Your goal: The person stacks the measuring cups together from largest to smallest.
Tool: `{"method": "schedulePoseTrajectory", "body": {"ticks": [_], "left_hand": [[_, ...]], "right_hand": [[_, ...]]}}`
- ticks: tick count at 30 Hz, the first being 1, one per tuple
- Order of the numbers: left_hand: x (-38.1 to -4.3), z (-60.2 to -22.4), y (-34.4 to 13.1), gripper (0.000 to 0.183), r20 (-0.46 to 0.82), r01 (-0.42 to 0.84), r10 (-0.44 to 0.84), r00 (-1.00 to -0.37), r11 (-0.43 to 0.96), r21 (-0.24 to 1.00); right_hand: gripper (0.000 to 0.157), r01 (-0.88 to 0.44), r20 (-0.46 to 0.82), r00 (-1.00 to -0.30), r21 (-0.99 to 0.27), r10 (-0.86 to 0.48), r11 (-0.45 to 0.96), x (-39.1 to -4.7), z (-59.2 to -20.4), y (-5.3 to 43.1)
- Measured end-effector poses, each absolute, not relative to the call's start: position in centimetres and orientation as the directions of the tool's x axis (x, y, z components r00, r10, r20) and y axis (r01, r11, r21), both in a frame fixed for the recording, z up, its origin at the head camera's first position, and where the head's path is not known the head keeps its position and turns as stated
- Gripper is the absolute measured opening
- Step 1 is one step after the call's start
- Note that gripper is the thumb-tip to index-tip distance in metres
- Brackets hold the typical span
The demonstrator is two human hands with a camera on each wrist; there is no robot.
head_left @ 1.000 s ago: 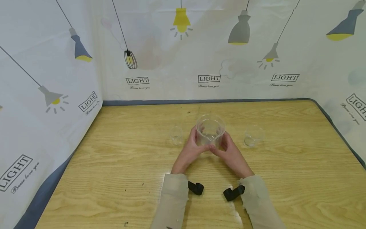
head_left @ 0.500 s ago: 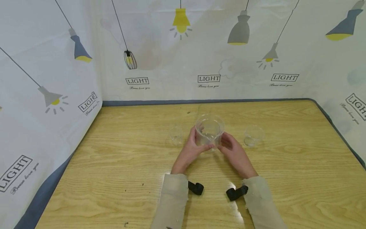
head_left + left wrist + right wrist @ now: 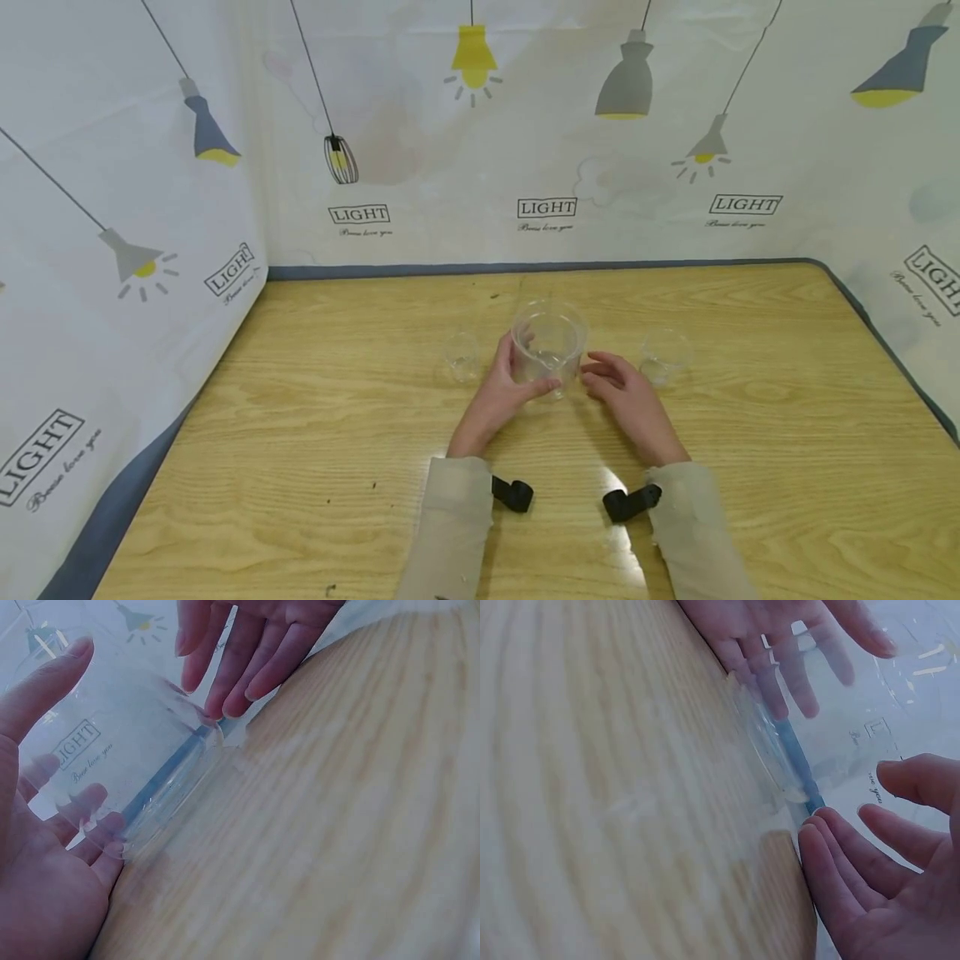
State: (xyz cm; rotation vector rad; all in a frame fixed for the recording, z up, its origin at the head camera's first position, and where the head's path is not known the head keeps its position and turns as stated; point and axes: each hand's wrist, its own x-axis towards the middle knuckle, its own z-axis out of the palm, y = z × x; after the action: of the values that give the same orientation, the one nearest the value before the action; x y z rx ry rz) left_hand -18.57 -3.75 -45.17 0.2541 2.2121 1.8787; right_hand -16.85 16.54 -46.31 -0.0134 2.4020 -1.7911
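A large clear beaker [image 3: 551, 343] with a pouring spout stands upright on the table, its spout towards the person. My left hand [image 3: 501, 400] holds its left side, thumb across the near wall and fingers round behind. In the left wrist view those fingers show through the clear wall of the beaker [image 3: 150, 761]. My right hand [image 3: 630, 402] is just right of the beaker, apart from it, with loosely bent fingers and nothing held. From the right wrist view, the right hand [image 3: 892, 892] has its palm turned towards the beaker.
Left of the large beaker stands a small clear cup [image 3: 462, 358]. Another clear cup [image 3: 664, 357], somewhat wider, stands to the right, close beyond the right hand. The wooden table [image 3: 300, 433] is bordered by a white backdrop [image 3: 450, 158] printed with lamps.
My right hand has let go of the large beaker and moved a little to the right. The left hand has kept its hold, and the beaker has stayed in place.
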Motion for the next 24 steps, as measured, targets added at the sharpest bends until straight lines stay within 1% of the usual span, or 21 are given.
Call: {"method": "schedulePoseTrajectory", "body": {"ticks": [6, 9, 12, 17, 20, 24], "left_hand": [[-18.5, -45.1, -3.8, 0.089, -0.079, -0.033, 0.272, -0.959, 0.169, 0.985], [-18.5, -45.1, -3.8, 0.088, -0.077, -0.028, 0.270, -0.960, 0.177, 0.984], [-18.4, -45.1, -3.9, 0.088, -0.072, -0.023, 0.275, -0.959, 0.178, 0.984], [-18.6, -45.4, -3.9, 0.088, -0.077, -0.030, 0.275, -0.958, 0.170, 0.985], [-18.9, -46.1, -3.9, 0.089, -0.063, -0.017, 0.273, -0.960, 0.168, 0.986], [-19.4, -47.3, -3.9, 0.090, -0.043, 0.004, 0.267, -0.963, 0.176, 0.984]], "right_hand": [[0.051, 0.122, -0.143, -0.984, -0.976, -0.105, 0.180, -16.7, -46.1, 17.4], [0.049, 0.146, -0.165, -0.981, -0.975, -0.107, 0.169, -16.7, -46.0, 18.0], [0.050, 0.165, -0.190, -0.974, -0.968, -0.122, 0.189, -16.7, -45.8, 18.6], [0.052, 0.199, -0.248, -0.954, -0.944, -0.166, 0.264, -16.5, -45.5, 19.9], [0.051, 0.220, -0.284, -0.938, -0.931, -0.200, 0.291, -16.4, -45.3, 20.5], [0.052, 0.249, -0.327, -0.922, -0.912, -0.208, 0.327, -16.2, -45.1, 21.0]]}}
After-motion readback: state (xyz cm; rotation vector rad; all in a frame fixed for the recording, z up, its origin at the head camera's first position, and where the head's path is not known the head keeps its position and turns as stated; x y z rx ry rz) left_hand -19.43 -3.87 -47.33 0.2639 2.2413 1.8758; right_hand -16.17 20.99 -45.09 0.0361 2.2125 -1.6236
